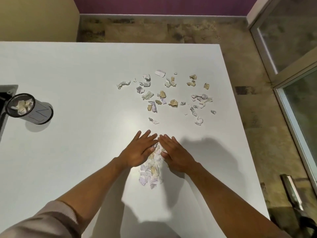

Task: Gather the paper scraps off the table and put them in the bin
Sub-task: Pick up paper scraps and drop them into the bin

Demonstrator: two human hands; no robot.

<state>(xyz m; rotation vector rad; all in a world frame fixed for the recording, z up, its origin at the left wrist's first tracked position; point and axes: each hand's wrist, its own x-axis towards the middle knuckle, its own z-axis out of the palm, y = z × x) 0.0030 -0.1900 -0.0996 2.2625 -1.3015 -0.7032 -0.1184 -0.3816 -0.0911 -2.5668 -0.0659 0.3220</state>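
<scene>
Both hands lie flat and open on the white table [72, 69], the left hand [139, 151] and right hand [175, 152] angled together so their fingertips nearly meet, holding nothing. A gathered heap of paper scraps [151, 169] lies between them, spilling back toward the wrists. More loose scraps [164, 95] lie scattered beyond the fingertips, while the bin [29, 109], already part-filled, stands far left.
</scene>
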